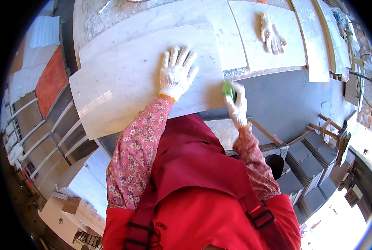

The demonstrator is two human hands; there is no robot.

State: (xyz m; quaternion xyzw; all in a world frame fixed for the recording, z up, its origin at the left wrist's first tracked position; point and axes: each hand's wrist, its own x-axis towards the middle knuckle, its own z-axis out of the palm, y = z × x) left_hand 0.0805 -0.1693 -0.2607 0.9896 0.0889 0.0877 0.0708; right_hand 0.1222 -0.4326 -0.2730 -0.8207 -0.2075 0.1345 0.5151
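Note:
A large white marble-look slab (127, 79) lies on the bench in front of me, overlapping another pale slab behind it. My left hand (177, 73), in a white knit glove, is pressed flat on its upper face with the fingers spread. At the slab's right edge, my gloved right hand (238, 104) is closed round a small green hand tool (227, 88). The tool is slightly blurred, and the fingers cover part of it, so its exact kind is unclear. It appears to be against the slab's edge.
A loose white glove (272, 35) rests on a smaller pale slab (286, 58) at the back right. Stacked grey tiles (307, 162) and a wooden frame (330, 127) stand at lower right. Cardboard boxes (61, 212) are at lower left; an orange-red panel (51, 81) is further left.

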